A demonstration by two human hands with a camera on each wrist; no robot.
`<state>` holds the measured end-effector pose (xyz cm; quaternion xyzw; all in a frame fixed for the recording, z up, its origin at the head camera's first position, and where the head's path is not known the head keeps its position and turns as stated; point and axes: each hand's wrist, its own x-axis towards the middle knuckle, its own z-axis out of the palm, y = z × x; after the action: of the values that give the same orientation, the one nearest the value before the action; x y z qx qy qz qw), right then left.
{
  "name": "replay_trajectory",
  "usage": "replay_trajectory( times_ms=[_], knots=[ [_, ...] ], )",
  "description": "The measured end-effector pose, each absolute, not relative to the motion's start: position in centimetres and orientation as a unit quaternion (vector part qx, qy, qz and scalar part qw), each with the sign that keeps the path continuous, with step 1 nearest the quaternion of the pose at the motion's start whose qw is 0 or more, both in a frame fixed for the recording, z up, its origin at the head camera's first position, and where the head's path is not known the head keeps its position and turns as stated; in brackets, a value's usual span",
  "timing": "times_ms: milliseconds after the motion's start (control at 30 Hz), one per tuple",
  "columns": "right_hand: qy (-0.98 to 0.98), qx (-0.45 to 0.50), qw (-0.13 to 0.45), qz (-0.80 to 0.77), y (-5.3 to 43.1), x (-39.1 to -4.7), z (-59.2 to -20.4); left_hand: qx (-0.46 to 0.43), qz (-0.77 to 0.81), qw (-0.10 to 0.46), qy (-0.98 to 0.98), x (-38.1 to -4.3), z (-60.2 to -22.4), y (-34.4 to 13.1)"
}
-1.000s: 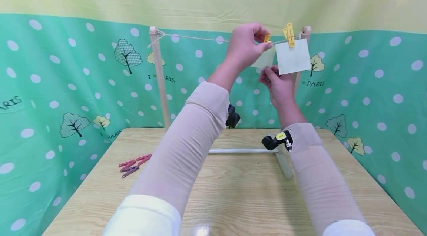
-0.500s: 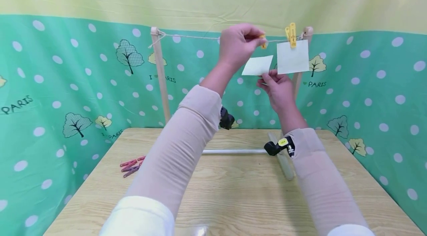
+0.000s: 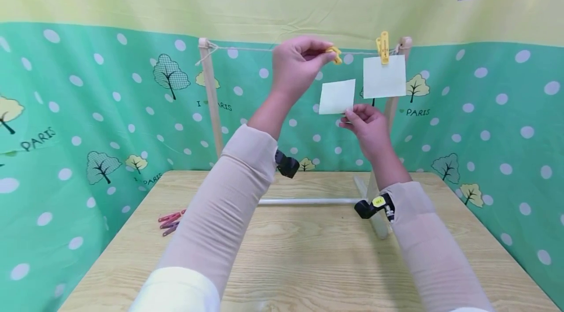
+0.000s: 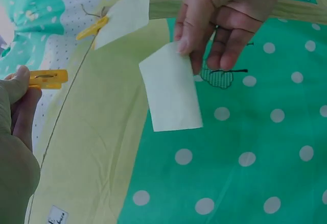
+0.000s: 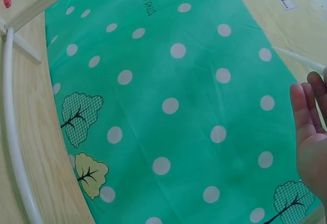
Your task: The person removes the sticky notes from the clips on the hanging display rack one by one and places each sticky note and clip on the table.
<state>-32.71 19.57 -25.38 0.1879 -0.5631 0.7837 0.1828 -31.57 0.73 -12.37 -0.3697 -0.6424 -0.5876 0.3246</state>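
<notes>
My left hand (image 3: 293, 67) pinches a yellow clothespin (image 3: 335, 55) beside the string (image 3: 246, 49); in the left wrist view the clothespin (image 4: 48, 77) juts from between thumb and fingers. Below and to the right, my right hand (image 3: 370, 128) pinches a pale square sheet of paper (image 3: 337, 97) by its lower right corner. That sheet hangs free of the string. A second square sheet (image 3: 385, 78) is clipped to the string near the right post by another yellow clothespin (image 3: 385, 47). Only part of my right hand (image 5: 312, 137) enters the right wrist view; its sheet is out of frame there.
Two wooden posts, the left one (image 3: 211, 91) and the right one (image 3: 391, 111), carry the string. A white bar (image 3: 308, 201) crosses low between them. Several pink and purple clothespins (image 3: 171, 221) lie left on the wooden table (image 3: 308, 263), partly behind my left sleeve. A patterned curtain (image 3: 273, 131) hangs behind.
My left hand has moved left with the clothespin, away from the sheet. My right hand has come down, and its sheet, formerly up by the clothespin, now hangs lower and apart from it.
</notes>
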Motion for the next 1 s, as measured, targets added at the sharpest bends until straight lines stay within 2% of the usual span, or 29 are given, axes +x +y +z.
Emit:
replay_trajectory(
  times_ms=[300, 533, 1000],
  knots=[
    [-0.561, 0.198, 0.176, 0.784, 20.0, -32.3, -26.6, -0.373, -0.620, 0.281, -0.631, -31.2, -13.9, -0.1],
    [-0.567, 0.192, 0.156, 0.786, 20.2, -31.9, -27.1, -0.362, -0.611, 0.268, -0.651, -31.1, -15.3, -0.9],
    [-0.591, 0.168, 0.153, 0.774, 20.5, -30.8, -27.9, -0.356, -0.644, 0.225, -0.639, -31.1, -17.1, -2.5]
  ],
)
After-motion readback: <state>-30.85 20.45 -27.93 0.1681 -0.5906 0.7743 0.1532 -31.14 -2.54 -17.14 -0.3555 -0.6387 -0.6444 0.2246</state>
